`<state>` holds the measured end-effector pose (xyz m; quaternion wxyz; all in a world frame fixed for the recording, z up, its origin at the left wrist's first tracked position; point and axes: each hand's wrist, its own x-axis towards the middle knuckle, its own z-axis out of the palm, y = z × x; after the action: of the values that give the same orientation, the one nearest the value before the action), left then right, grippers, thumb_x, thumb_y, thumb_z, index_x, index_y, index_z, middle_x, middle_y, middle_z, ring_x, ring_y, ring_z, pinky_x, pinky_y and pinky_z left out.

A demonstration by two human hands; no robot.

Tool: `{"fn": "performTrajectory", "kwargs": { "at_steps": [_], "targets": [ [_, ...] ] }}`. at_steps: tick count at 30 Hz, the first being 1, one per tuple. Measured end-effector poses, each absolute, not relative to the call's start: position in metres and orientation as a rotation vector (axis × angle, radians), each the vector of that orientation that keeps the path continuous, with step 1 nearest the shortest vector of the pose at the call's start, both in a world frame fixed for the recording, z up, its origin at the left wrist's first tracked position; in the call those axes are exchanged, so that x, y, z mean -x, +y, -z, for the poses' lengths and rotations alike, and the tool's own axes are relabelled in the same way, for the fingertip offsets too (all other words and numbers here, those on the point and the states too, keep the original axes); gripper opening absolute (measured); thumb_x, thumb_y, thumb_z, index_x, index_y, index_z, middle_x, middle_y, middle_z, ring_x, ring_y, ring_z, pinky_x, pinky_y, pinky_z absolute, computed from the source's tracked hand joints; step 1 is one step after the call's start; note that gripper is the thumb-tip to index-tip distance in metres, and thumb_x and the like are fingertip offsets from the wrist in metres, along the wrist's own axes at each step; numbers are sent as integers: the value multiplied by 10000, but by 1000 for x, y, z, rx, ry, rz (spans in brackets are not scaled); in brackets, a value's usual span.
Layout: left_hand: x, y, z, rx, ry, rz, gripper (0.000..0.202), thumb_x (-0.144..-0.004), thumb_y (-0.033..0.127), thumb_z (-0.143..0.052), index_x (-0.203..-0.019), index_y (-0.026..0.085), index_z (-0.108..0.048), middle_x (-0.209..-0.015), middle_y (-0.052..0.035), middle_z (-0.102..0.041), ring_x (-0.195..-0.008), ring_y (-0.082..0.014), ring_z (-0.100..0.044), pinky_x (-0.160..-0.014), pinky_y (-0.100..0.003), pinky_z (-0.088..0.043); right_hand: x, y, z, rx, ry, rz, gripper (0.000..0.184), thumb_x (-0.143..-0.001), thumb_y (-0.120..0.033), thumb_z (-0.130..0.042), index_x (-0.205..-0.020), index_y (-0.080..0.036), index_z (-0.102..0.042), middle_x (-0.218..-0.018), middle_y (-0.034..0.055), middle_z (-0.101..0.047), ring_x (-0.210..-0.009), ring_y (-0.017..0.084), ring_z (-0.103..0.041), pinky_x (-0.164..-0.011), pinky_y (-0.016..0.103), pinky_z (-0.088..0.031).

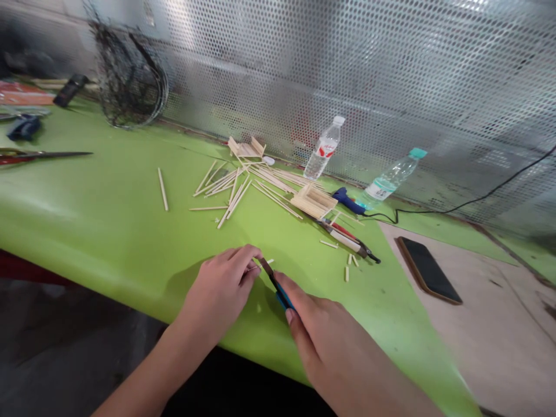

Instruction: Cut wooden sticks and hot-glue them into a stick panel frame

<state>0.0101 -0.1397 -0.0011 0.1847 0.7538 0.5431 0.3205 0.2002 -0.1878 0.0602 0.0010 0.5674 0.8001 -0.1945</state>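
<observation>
My left hand (223, 284) rests on the green table (108, 220) with its fingers curled, pinning a thin wooden stick (264, 264) against the surface. My right hand (321, 324) grips a blue-handled utility knife (275, 284), whose blade tip touches the stick right beside my left fingertips. A few short cut stick pieces (350, 266) lie just to the right of the hands.
Several loose sticks (237, 188) and two small stick-built frames (313, 200) lie further back. Pliers (350, 237), a blue glue gun (347, 200) with a black cord, two water bottles (324, 147), a phone (428, 269), scissors (39, 155) and a perforated metal wall (391, 75) surround them.
</observation>
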Motion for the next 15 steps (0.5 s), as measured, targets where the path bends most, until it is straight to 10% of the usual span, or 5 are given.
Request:
{"fn": "performTrajectory", "kwargs": {
  "at_steps": [15],
  "targets": [
    [-44, -113, -6, -2316, 1520, -693, 296, -938, 47, -373, -952, 165, -645, -725, -63, -642, -561, -166, -566, -466, -254, -382, -211, -152, -78, -1793, 2398, 364, 541, -956, -148, -386, -1479, -263, -462, -838, 60, -744, -732, 212, -712, -578, 276, -407]
  ]
}}
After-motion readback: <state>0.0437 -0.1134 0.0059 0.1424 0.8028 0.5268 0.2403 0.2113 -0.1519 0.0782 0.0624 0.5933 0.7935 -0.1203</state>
